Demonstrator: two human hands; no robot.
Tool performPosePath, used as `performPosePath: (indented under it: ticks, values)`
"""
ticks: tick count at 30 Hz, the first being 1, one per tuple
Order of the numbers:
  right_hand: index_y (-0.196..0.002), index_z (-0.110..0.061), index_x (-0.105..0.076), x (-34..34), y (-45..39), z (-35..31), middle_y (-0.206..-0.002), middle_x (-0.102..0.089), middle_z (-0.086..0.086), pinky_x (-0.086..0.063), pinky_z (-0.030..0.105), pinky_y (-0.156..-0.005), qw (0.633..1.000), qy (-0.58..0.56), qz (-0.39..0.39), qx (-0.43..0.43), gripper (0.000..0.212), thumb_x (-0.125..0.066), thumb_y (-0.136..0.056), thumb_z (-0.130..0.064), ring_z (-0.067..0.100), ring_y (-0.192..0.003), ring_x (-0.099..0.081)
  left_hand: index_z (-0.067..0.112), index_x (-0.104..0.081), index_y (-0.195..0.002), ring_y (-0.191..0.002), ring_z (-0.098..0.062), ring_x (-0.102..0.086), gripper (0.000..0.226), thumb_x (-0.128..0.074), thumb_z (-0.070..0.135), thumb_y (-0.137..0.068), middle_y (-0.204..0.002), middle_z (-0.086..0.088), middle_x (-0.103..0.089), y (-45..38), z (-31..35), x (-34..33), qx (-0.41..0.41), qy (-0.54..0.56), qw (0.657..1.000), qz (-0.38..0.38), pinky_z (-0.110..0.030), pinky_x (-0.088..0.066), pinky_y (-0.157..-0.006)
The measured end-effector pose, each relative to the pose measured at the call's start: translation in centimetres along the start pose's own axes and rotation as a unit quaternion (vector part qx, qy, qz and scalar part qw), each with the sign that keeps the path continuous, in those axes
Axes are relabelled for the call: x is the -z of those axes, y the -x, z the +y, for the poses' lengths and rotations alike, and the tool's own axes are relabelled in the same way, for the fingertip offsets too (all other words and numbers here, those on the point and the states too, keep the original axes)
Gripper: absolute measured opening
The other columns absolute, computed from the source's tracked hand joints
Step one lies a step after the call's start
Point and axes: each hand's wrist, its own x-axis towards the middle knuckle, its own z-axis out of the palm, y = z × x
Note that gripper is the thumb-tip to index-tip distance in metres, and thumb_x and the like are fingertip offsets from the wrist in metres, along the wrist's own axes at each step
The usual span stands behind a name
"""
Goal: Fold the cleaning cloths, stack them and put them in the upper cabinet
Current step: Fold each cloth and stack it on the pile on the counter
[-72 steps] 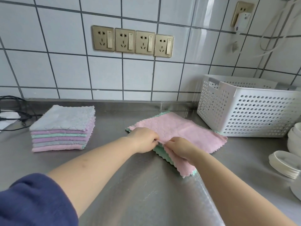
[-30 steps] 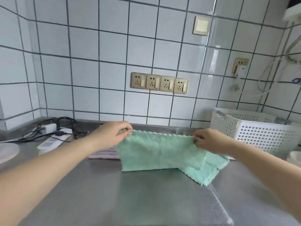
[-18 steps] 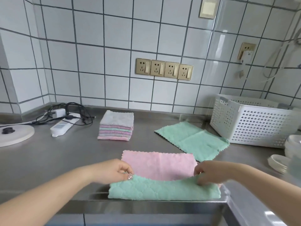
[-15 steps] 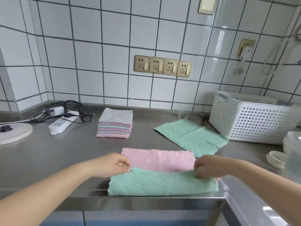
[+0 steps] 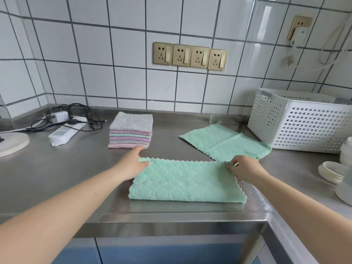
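A green quilted cloth point(image 5: 186, 181) lies folded in half near the front edge of the steel counter, its green side up. My left hand point(image 5: 133, 164) pinches its far left corner and my right hand point(image 5: 245, 168) pinches its far right corner. Behind it to the left stands a stack of folded cloths point(image 5: 131, 132), grey on top with pink and green layers below. A second green cloth point(image 5: 224, 142) lies spread flat at the back right. No cabinet is in view.
A white perforated basket point(image 5: 301, 122) stands at the back right. White dishes point(image 5: 333, 172) sit at the right edge. A power strip with black cables point(image 5: 64, 128) and a round white object point(image 5: 11, 143) lie at the left. Wall sockets point(image 5: 190, 56) are on the tiles.
Both hands carried the cloth's near edge forward over the pink side, so the fold closed and only green shows. The hands now rest at the far corners.
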Motion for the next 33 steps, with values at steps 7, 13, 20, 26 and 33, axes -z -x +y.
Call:
performPosePath:
  ticks: [7, 13, 20, 26, 33]
  values:
    - [-0.107, -0.011, -0.058, -0.3, -1.7, -0.2, -0.081, -0.068, 0.004, -0.054, 0.031, -0.071, 1.0, 0.029, 0.002, -0.001, 0.025, -0.049, -0.095, -0.031, 0.023, -0.08, -0.066, 0.022, -0.04, -0.134, -0.081, -0.021, -0.051, 0.052, -0.061, 0.028, -0.087, -0.121, -0.013, -0.054, -1.7, -0.6, -0.3, 0.008, -0.047, 0.999, 0.023, -0.027, -0.039, -0.072]
    - [-0.108, -0.012, -0.056, -0.3, -2.6, -0.5, -0.079, -0.069, 0.003, -0.055, 0.031, -0.07, 0.999, 0.034, 0.01, -0.017, 0.025, -0.048, -0.095, -0.032, 0.022, -0.076, -0.067, 0.021, -0.037, -0.137, -0.11, -0.027, -0.053, 0.056, -0.06, 0.03, -0.088, -0.124, -0.01, -0.053, -2.1, -0.6, -0.6, 0.017, -0.106, 0.994, 0.02, -0.033, -0.042, -0.089]
    - [-0.13, -0.017, -0.051, -2.0, -0.7, -4.7, -0.134, -0.052, 0.005, -0.043, 0.031, -0.092, 0.99, -0.08, 0.052, 0.106, 0.037, -0.047, -0.096, -0.029, 0.023, -0.115, -0.054, 0.024, -0.049, -0.132, -0.125, -0.021, -0.043, 0.04, -0.048, 0.029, -0.092, -0.134, 0.002, -0.049, 0.6, 3.4, -3.2, -0.163, -0.208, 0.962, 0.075, -0.033, -0.035, -0.102]
    - [-0.143, -0.024, -0.035, -8.0, 2.5, -8.7, -0.151, -0.032, -0.003, -0.022, 0.044, -0.112, 0.971, 0.053, -0.006, 0.231, 0.045, -0.031, -0.099, -0.033, 0.018, -0.142, -0.024, 0.018, -0.025, -0.146, -0.144, -0.014, -0.017, 0.049, -0.03, 0.025, -0.098, -0.156, 0.003, -0.021, 1.3, 5.1, -7.8, -0.169, -0.271, 0.946, -0.052, -0.036, -0.016, -0.116]
    - [-0.15, -0.032, -0.008, -6.7, 2.2, -6.4, -0.16, -0.003, -0.003, -0.003, 0.044, -0.117, 0.975, 0.135, -0.058, 0.164, 0.072, -0.017, -0.09, -0.069, 0.016, -0.147, 0.0, 0.028, -0.007, -0.15, -0.146, -0.014, 0.002, 0.06, -0.017, 0.053, -0.096, -0.159, 0.002, 0.001, 1.0, 3.3, -6.7, -0.101, -0.318, 0.937, -0.101, -0.039, 0.0, -0.119]
